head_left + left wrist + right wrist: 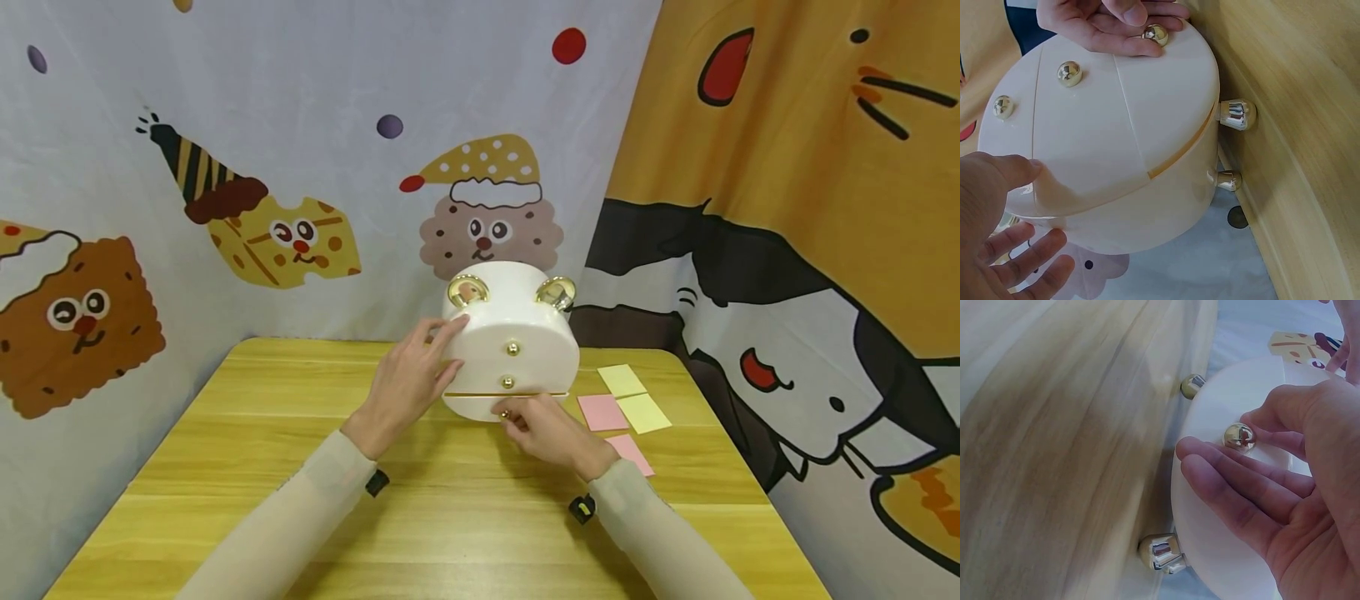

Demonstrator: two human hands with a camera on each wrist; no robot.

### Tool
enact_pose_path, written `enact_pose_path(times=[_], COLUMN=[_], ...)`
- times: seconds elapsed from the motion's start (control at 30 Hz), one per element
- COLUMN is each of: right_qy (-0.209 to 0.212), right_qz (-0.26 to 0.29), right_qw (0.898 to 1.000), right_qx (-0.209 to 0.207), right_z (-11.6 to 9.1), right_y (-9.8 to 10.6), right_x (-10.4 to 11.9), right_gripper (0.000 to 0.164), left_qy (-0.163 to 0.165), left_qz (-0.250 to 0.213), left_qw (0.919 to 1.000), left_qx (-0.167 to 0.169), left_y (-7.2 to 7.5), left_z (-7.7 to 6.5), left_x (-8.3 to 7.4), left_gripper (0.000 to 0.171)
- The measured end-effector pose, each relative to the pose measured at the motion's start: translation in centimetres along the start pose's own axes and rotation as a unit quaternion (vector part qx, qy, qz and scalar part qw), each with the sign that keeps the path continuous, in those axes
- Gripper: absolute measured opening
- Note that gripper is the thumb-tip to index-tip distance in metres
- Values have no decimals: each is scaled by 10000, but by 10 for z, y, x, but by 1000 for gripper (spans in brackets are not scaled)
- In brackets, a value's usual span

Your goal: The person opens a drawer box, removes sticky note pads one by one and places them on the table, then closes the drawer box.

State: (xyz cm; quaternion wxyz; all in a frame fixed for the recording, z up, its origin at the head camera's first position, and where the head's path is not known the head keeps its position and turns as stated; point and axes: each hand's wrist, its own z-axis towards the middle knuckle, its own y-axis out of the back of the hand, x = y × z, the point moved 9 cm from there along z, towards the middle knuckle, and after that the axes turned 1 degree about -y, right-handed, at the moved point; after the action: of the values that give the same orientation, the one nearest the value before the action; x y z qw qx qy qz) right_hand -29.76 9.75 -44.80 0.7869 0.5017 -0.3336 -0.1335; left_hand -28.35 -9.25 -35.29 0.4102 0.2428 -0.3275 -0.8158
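A white rounded drawer box point(480, 358) with gold ears stands on the table, a gold knob on each of its stacked drawers. Its bottom drawer point(468, 407) is slightly out, leaving a thin gap above it. The right hand point(551, 432) pinches the bottom drawer's gold knob point(1239, 437) between thumb and finger, the other fingers extended across the drawer front. At the box's left side is the left hand point(408, 371), its thumb touching the front face in the left wrist view and its fingers loosely spread along the side. What the drawers contain is hidden.
Yellow sticky notes point(643, 413) and pink sticky notes point(602, 412) lie to the right of the box on the wooden table point(300, 467). A printed cartoon curtain point(300, 108) hangs close behind the table. Short gold feet point(1238, 115) support the box.
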Motion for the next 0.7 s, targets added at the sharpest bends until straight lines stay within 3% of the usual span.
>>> enact_pose_path(times=[0.7], right_qy=[-106], right_qz=[53], right_qw=[9999], right_qx=[60], right_z=[5], right_y=[0], right_x=[-5], right_gripper=[21], left_qy=[-82], left_qz=[48], left_qw=[9998], left_qx=[-157], left_y=[3], left_z=[0], left_x=[-3], left_gripper=[70])
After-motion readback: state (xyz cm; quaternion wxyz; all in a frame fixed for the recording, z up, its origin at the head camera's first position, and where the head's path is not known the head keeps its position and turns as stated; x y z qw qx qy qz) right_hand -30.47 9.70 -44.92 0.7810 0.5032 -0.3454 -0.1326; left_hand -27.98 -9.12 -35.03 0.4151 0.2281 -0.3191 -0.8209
